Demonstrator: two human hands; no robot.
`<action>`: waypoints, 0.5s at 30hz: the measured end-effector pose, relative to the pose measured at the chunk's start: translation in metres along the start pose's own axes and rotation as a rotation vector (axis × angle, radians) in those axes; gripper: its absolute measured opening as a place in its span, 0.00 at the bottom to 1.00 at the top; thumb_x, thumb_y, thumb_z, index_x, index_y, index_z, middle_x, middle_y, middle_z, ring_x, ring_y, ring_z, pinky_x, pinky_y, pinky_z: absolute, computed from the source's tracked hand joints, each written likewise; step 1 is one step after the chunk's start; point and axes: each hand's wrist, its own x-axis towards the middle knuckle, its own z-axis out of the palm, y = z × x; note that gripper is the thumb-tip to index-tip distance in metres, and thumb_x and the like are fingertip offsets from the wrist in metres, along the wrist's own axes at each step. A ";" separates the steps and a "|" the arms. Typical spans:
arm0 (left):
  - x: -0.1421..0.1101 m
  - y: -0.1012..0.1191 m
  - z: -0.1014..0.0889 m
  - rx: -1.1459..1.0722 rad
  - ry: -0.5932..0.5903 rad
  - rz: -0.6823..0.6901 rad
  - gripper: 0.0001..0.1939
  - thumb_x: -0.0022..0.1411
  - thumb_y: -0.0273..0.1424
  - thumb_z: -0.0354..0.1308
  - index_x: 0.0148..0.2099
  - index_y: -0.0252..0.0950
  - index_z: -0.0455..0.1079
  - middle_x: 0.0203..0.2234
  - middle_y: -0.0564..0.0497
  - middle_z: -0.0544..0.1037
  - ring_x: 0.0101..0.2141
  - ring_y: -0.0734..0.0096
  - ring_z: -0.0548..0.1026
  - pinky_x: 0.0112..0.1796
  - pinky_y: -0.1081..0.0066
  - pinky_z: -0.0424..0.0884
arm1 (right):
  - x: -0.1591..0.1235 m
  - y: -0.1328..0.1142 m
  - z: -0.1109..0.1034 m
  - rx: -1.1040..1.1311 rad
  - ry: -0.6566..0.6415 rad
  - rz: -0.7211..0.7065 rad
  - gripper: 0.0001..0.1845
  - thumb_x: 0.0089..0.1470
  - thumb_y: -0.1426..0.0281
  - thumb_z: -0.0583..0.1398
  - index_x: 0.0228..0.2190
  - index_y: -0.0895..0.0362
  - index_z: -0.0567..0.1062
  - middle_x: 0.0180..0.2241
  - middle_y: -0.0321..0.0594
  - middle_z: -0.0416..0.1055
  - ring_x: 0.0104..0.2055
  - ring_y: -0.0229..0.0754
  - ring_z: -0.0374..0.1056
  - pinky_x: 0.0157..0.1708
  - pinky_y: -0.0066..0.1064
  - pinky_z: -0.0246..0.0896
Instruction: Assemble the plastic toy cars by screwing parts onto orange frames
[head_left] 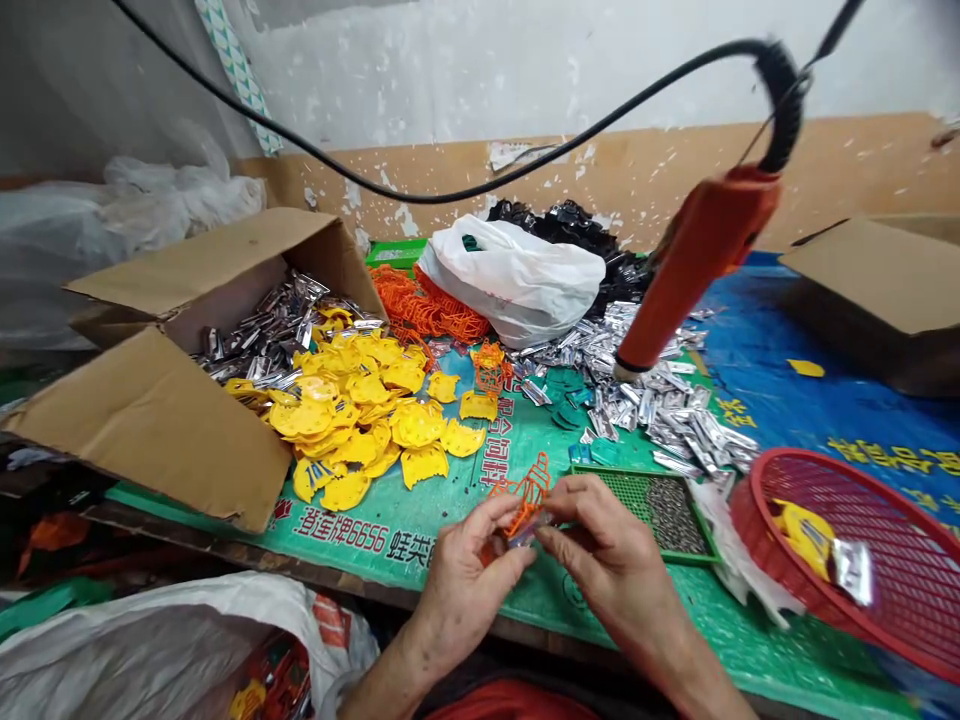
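My left hand (469, 570) is closed, with thumb and fingers pinching an orange openwork plastic part (534, 488) near the table's front edge. A small translucent purplish piece (523, 533) lies against that part, between my two hands. On its other side, my right hand (611, 550) has its fingertips pinched at the part's edge. The fingers hide much of the part. Just right of my right hand is a green tray (709, 553) of small dark screws. Beyond my hands lies a heap of yellow plastic pieces (367, 385).
An orange electric screwdriver (694, 270) hangs on a black cable at right. A cardboard box (165, 430) spills silvery parts at left. Shiny metal-look parts (667, 400), a white bag (517, 280) and orange parts (431, 305) stand behind. A red basket (772, 560) is at right.
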 end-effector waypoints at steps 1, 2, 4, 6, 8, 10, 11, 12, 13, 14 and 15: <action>-0.002 0.001 -0.001 0.063 0.003 0.035 0.18 0.52 0.26 0.64 0.47 0.40 0.75 0.34 0.49 0.80 0.32 0.64 0.74 0.35 0.68 0.67 | -0.003 0.000 -0.002 0.033 0.007 -0.012 0.04 0.52 0.72 0.63 0.32 0.54 0.78 0.32 0.40 0.70 0.34 0.39 0.69 0.30 0.28 0.66; -0.003 0.002 -0.001 0.125 0.003 0.082 0.17 0.51 0.25 0.64 0.46 0.40 0.77 0.32 0.50 0.79 0.31 0.65 0.74 0.35 0.69 0.67 | -0.006 0.001 -0.005 0.069 0.009 -0.013 0.04 0.52 0.72 0.63 0.32 0.53 0.79 0.31 0.39 0.69 0.34 0.39 0.69 0.30 0.28 0.66; -0.005 0.003 -0.003 0.235 -0.010 0.206 0.14 0.52 0.24 0.65 0.43 0.40 0.78 0.30 0.50 0.79 0.30 0.66 0.74 0.34 0.70 0.67 | -0.012 0.004 -0.008 0.116 0.008 -0.013 0.04 0.52 0.72 0.64 0.31 0.52 0.79 0.30 0.38 0.68 0.33 0.38 0.68 0.29 0.27 0.66; -0.006 0.003 -0.003 0.311 -0.043 0.388 0.14 0.53 0.22 0.63 0.43 0.40 0.77 0.30 0.49 0.79 0.32 0.66 0.74 0.34 0.70 0.68 | -0.020 0.008 -0.011 0.121 0.023 -0.075 0.05 0.52 0.72 0.64 0.32 0.51 0.79 0.29 0.36 0.67 0.31 0.37 0.67 0.28 0.27 0.65; -0.006 0.002 -0.002 0.375 -0.078 0.599 0.16 0.56 0.19 0.60 0.45 0.39 0.75 0.31 0.49 0.79 0.33 0.66 0.74 0.35 0.70 0.70 | -0.027 0.012 -0.012 0.086 0.059 -0.187 0.09 0.52 0.75 0.64 0.36 0.51 0.79 0.28 0.35 0.67 0.30 0.35 0.66 0.26 0.25 0.64; -0.006 0.002 0.000 0.439 -0.105 0.756 0.17 0.57 0.17 0.56 0.47 0.38 0.73 0.32 0.49 0.79 0.34 0.67 0.74 0.35 0.70 0.71 | -0.034 0.015 -0.012 -0.002 0.097 -0.301 0.13 0.52 0.78 0.63 0.39 0.52 0.77 0.28 0.36 0.66 0.29 0.35 0.66 0.25 0.24 0.64; -0.006 0.002 0.001 0.468 -0.117 0.801 0.17 0.58 0.16 0.55 0.47 0.37 0.71 0.32 0.49 0.79 0.34 0.68 0.73 0.35 0.71 0.71 | -0.037 0.016 -0.012 -0.064 0.112 -0.344 0.15 0.52 0.79 0.62 0.41 0.52 0.77 0.29 0.36 0.65 0.29 0.35 0.66 0.25 0.24 0.64; -0.007 0.003 0.001 0.494 -0.133 0.827 0.17 0.58 0.15 0.55 0.48 0.36 0.71 0.33 0.49 0.79 0.34 0.69 0.73 0.35 0.71 0.71 | -0.040 0.017 -0.012 -0.126 0.126 -0.379 0.17 0.52 0.81 0.62 0.42 0.53 0.76 0.30 0.37 0.65 0.30 0.35 0.66 0.25 0.24 0.64; -0.008 0.005 0.002 0.514 -0.147 0.852 0.18 0.58 0.15 0.55 0.48 0.35 0.70 0.33 0.49 0.79 0.34 0.69 0.72 0.35 0.71 0.71 | -0.043 0.017 -0.013 -0.181 0.142 -0.405 0.17 0.52 0.82 0.61 0.43 0.53 0.75 0.30 0.37 0.65 0.30 0.35 0.65 0.26 0.25 0.64; -0.009 0.007 0.002 0.531 -0.158 0.878 0.18 0.58 0.15 0.54 0.49 0.35 0.69 0.33 0.49 0.80 0.34 0.69 0.72 0.36 0.71 0.71 | -0.046 0.018 -0.013 -0.225 0.157 -0.424 0.18 0.52 0.82 0.61 0.43 0.54 0.75 0.30 0.37 0.64 0.30 0.35 0.65 0.26 0.25 0.64; -0.010 0.009 0.002 0.546 -0.163 0.906 0.18 0.58 0.15 0.54 0.49 0.34 0.68 0.34 0.49 0.80 0.34 0.69 0.72 0.36 0.71 0.71 | -0.049 0.018 -0.013 -0.256 0.175 -0.435 0.18 0.52 0.83 0.61 0.43 0.54 0.74 0.30 0.37 0.64 0.30 0.34 0.65 0.26 0.25 0.64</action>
